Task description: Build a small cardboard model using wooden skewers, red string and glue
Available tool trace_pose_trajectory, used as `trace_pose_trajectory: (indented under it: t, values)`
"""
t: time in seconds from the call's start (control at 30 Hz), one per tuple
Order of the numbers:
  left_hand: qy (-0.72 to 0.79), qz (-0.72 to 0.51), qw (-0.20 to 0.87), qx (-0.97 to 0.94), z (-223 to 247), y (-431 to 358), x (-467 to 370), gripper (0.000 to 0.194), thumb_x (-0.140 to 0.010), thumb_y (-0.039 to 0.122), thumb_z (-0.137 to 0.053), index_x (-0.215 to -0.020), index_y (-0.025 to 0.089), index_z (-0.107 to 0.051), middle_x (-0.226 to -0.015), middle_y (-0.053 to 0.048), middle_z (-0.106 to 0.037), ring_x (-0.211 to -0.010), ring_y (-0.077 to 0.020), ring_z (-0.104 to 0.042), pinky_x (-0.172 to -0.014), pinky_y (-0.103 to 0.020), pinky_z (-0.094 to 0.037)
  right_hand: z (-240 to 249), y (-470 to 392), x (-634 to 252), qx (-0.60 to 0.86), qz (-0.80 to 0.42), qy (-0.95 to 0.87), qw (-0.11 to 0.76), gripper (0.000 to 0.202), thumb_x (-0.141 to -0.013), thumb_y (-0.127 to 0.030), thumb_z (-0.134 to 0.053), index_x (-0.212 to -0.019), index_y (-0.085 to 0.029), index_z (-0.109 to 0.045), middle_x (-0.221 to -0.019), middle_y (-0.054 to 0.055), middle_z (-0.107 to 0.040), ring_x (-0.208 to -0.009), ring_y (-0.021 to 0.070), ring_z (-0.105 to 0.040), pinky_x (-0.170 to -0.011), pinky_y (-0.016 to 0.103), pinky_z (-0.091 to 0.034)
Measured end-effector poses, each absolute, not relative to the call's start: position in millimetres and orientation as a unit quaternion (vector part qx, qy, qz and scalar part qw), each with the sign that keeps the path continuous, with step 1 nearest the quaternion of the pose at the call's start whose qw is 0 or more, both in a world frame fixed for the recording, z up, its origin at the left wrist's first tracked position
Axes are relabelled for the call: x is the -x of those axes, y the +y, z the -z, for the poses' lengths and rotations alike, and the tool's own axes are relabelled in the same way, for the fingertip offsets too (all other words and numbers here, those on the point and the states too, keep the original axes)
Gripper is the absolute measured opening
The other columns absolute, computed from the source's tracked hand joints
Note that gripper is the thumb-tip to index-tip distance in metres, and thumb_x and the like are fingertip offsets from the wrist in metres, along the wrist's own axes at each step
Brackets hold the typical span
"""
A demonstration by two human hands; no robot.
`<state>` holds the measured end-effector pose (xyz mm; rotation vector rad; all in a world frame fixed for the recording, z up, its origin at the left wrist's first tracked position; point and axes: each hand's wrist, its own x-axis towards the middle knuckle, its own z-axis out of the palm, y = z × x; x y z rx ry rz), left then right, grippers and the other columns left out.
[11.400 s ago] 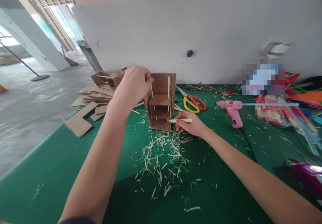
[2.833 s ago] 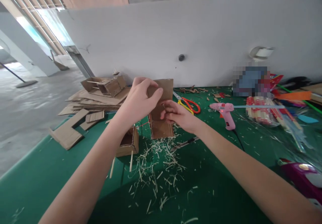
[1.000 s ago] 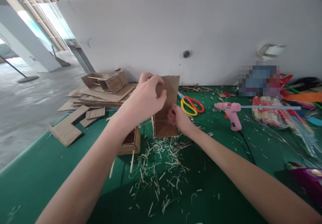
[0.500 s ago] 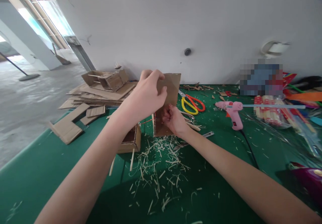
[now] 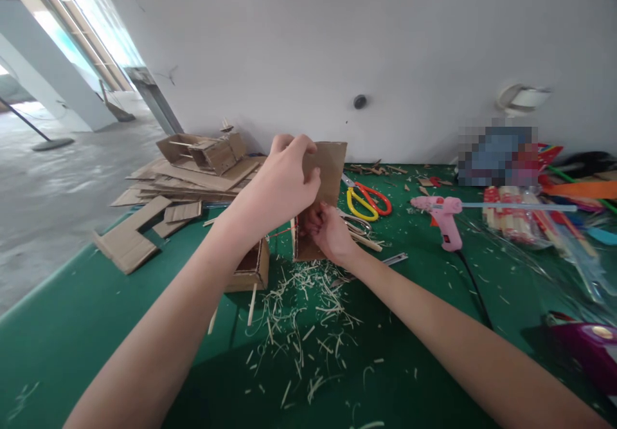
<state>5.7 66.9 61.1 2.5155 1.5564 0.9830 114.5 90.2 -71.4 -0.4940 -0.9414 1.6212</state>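
An upright cardboard box (image 5: 332,165), open toward me, stands in the middle of the green table. My left hand (image 5: 294,170) grips its upper left side with curled fingers, the thumb pointing right. My right hand (image 5: 332,231) is at its lower part, fingers pinched together inside; whatever they hold is hidden. A thin red strand (image 5: 280,231) runs between this box and a smaller cardboard box (image 5: 248,279) on the left, which has thin wooden sticks (image 5: 252,305) under it. My left forearm partly covers the smaller box.
Wood shavings (image 5: 308,287) lie in front. To the right are scissors (image 5: 369,200), a utility knife (image 5: 395,259), a pink glue gun (image 5: 446,217) with its cord, and packed sticks (image 5: 513,213). Cardboard sheets (image 5: 193,181) are stacked at the left, against a white wall (image 5: 299,56).
My right hand has shifted slightly at the box's lower part, its fingers still pinched. My left hand keeps its grip, and the view has moved a little.
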Motion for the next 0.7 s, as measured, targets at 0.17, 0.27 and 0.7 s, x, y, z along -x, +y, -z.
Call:
trace_pose_trajectory:
  t: [0.17, 0.27, 0.7]
  values:
    - [0.495, -0.315, 0.007, -0.810, -59.7, 68.5, -4.8, 0.028, -0.088, 0.022, -0.050, -0.116, 0.017, -0.051, -0.122, -0.011, -0.049, -0.109, -0.0222, -0.052, -0.101, -0.042, -0.041, 72.0, 89.9, -112.8, 0.216, -0.681, -0.410, 0.567, 0.041, -0.089, -0.033, -0.035, -0.049, -0.023, -0.035, -0.050, -0.004, -0.028, -0.049, 0.0123, -0.026, -0.056, 0.025, -0.037]
    - [0.491, -0.315, 0.007, -0.812, -58.4, 69.9, -4.5, 0.029, -0.088, 0.022, -0.050, -0.116, 0.016, -0.051, -0.122, -0.012, -0.048, -0.110, -0.0224, -0.052, -0.101, -0.041, -0.041, 71.6, 90.4, -112.6, 0.220, -0.685, -0.397, 0.570, 0.041, -0.089, -0.032, -0.034, -0.049, -0.022, -0.033, -0.050, -0.004, -0.027, -0.050, 0.0122, -0.024, -0.056, 0.025, -0.037]
    - [0.483, -0.318, -0.004, -0.816, -57.1, 72.8, -2.2, 0.027, -0.087, 0.021, -0.050, -0.114, 0.016, -0.052, -0.120, -0.011, -0.050, -0.111, -0.0225, -0.052, -0.101, -0.041, -0.041, 73.0, 88.6, -110.3, 0.226, -0.682, -0.404, 0.567, 0.040, -0.089, -0.031, -0.034, -0.050, -0.022, -0.034, -0.051, -0.004, -0.027, -0.050, 0.0124, -0.025, -0.055, 0.024, -0.035]
